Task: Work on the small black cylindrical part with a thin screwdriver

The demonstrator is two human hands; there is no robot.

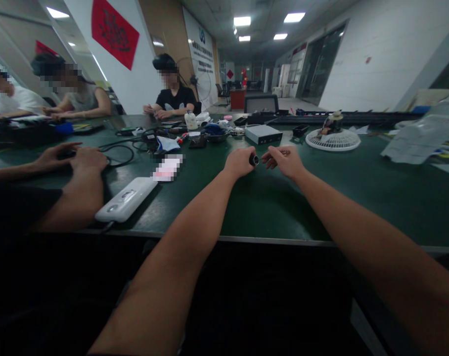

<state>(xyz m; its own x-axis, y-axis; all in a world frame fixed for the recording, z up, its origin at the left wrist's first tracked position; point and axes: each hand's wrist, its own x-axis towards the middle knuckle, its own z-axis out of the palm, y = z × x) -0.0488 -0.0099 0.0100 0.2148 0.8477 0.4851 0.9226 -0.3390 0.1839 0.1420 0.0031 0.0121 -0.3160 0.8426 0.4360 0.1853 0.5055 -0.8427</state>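
My left hand is closed around a short black cylindrical object, whose round end faces right and shows a lighter ring. Just to the right, my right hand is held with its fingers curled and its thumb pointing toward that end, a small gap away. Something small and brownish shows near the right palm, too unclear to name. Both hands are over the green table, and most of the cylinder is hidden inside my left fist.
A white power strip and a phone lie left of my arms. Beyond my hands are a grey metal box, a white fan grille and cable clutter. A co-worker's hands are close at left; plastic wrap lies right.
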